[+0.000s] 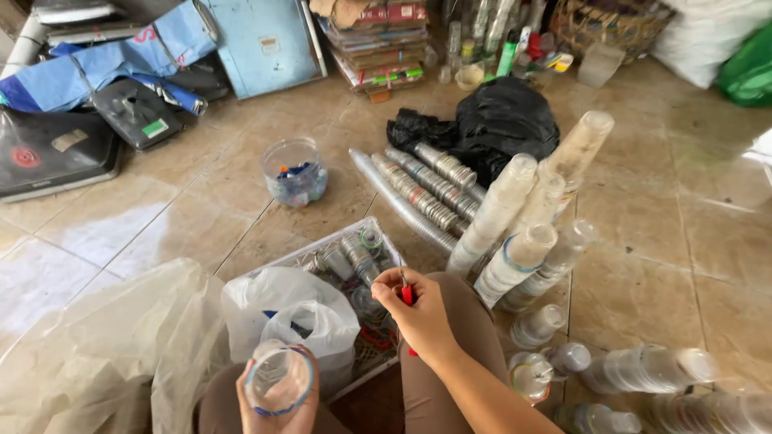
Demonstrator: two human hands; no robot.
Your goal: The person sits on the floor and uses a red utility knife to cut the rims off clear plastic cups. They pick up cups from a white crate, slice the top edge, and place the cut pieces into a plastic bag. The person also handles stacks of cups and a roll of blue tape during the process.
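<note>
Gripped from below at the bottom centre of the frame, a clear plastic cup (278, 378) with a blue band at its rim, cradled in the left hand (273, 402), fingers wrapped around its wall; pinched tight between thumb and fingers of the right hand (418, 317) just above, a small red-handled cutter (407, 296), blade end hidden. Likely feather-light, thin-walled and easily crushed, so best held around the stiffer rim rather than squeezed at mid-wall. Close by at lower left, crumpled clear sheeting (96, 354) and a white plastic bag (293, 317) resting against a white crate (322, 253) of loose cups. Further right, long nested stacks of clear cups (503, 213) lying across the floor, more along the lower right edge. Beyond, silvery cup stacks (418, 193), a black bag (490, 120) and a clear tub of bottle caps (294, 173). Underfoot, glossy tan floor tiles (643, 241); along the top edge, stacked cardboard (378, 40), bottles and a blue panel (265, 40).
</note>
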